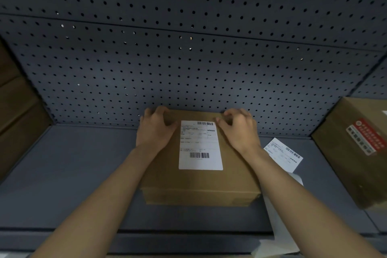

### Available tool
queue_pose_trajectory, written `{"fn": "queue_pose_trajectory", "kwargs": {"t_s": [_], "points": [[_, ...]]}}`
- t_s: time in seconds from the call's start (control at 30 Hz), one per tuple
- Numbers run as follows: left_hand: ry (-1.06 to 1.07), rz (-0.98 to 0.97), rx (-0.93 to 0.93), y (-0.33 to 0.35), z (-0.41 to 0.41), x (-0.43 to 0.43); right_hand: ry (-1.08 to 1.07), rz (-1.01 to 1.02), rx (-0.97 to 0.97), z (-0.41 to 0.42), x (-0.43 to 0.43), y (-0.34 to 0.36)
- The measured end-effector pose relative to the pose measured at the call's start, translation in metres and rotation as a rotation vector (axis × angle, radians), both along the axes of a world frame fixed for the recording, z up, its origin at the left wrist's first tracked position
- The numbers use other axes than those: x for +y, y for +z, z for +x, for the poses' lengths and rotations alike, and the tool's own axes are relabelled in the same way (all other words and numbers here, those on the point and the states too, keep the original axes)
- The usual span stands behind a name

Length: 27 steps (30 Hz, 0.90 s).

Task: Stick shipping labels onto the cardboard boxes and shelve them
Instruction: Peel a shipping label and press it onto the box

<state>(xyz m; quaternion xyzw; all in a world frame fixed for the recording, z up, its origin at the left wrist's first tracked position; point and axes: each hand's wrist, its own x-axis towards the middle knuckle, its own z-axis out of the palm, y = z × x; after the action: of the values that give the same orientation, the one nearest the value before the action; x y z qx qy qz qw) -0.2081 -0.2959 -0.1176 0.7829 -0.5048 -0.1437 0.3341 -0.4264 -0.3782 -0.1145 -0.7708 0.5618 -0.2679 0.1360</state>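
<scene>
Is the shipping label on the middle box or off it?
On: the label lies flat on top of the box, all visible corners down.

Matt brown cardboard box [199, 182]; smooth white paper label [200, 146]; matt grey perforated metal back panel [188, 65]; smooth painted shelf [73, 174].

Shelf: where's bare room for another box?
Free: the shelf deck between the left carton stack and the labelled box. Crowded: right of it, a loose label and backing paper fill the gap to the right carton.
</scene>
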Motion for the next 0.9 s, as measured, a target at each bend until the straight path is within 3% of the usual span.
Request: {"fn": "queue_pose_trajectory", "kwargs": {"t_s": [0.2, 0.3, 0.4, 0.63, 0.9], "points": [[0.011, 0.01, 0.306, -0.01, 0.004, 0.048, 0.415, -0.08, -0.005, -0.015, 0.052, 0.008], [-0.022, 0.026, 0.512, -0.014, -0.003, 0.066, 0.644, -0.053, 0.19, -0.018, 0.08, 0.008], [-0.039, -0.016, 0.545, -0.022, -0.007, 0.07, 0.773, -0.019, 0.441, -0.018, 0.089, 0.003], [-0.066, -0.046, 0.548, -0.024, -0.01, 0.073, 0.807, 0.066, 0.676, -0.008, 0.075, 0.007], [-0.073, -0.064, 0.58, -0.025, -0.009, 0.074, 0.705, 0.148, 0.664, 0.023, 0.017, 0.005]]}}
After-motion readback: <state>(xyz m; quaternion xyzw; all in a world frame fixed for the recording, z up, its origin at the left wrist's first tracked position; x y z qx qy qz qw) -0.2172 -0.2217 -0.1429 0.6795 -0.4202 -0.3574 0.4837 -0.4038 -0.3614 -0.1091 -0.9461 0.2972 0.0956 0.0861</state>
